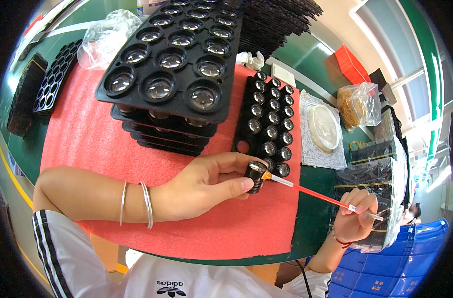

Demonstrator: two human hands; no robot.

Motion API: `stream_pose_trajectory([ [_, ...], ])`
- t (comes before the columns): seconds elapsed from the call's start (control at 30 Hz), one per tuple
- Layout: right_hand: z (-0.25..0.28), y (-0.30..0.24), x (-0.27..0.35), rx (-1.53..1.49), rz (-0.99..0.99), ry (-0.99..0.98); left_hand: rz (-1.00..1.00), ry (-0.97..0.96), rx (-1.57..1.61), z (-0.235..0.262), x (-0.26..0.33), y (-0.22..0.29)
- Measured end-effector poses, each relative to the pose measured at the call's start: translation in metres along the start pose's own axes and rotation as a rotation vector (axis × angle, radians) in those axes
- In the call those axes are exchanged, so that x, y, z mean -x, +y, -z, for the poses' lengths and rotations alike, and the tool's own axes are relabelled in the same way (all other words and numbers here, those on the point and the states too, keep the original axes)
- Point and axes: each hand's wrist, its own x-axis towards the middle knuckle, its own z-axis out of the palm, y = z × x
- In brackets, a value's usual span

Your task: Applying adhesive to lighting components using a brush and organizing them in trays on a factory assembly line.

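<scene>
At frame centre, our left hand grips a small black cylindrical lens barrel between thumb and fingers, above the red foam mat on the bench. Our right hand, lower right, pinches a thin red brush, its tip touching the barrel's top. The narrow black tray just above shows one vacant socket; its other sockets hold barrels. We judge this tray nearly complete. The barrel appears black and ribbed, with a glossy lens face. Stacked trays of larger lenses sit upper centre.
</scene>
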Motion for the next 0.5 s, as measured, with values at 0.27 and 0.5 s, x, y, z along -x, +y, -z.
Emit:
stream_pose_trajectory([
  [0.27, 0.005, -0.002, 0.001, -0.083, 0.154, 0.104, -0.032, 0.0, -0.024, 0.0, -0.001, -0.004],
  [0.5, 0.006, 0.002, 0.007, 0.173, 0.324, 0.166, -0.521, -0.181, -0.845, -0.027, 0.026, 0.014],
])
